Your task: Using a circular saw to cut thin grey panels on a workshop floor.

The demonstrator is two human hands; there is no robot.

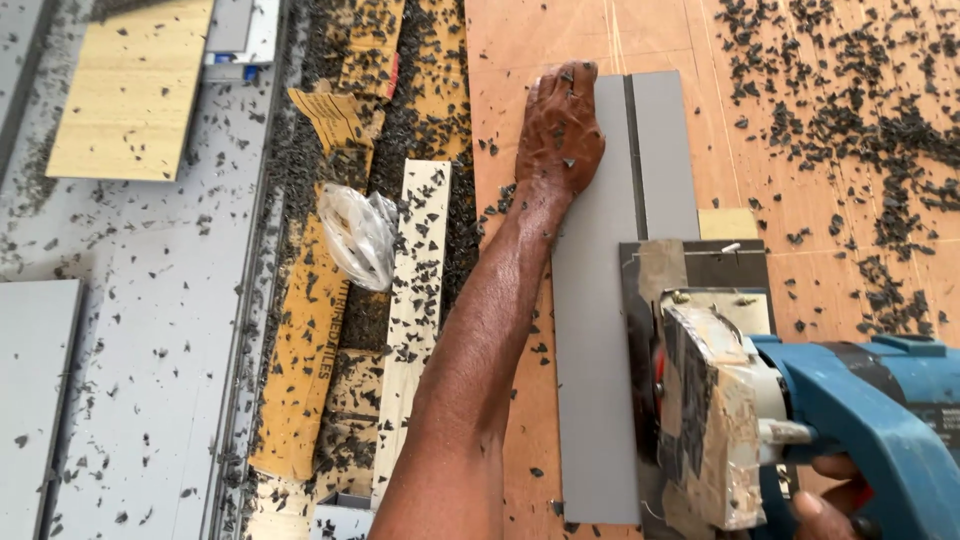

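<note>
Grey panel (595, 330), long, grooved, chip-strewn, left hand (560, 135) pressed flat, right hand (835, 495) gripping blue saw (850, 420)

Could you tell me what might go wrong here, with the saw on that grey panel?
1. The left hand lies flat on the grey panel beside the cut groove, ahead of the blue power saw; a slip or kickback could reach it.
2. Dark chips litter the wooden board, so the panel might slide.
3. Only the right hand steadies the saw, so it may wander.

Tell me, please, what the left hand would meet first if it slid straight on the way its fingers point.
The left hand lies flat on the grey panel, fingers near its far end. Past that edge, probably only the bare orange board.
</note>
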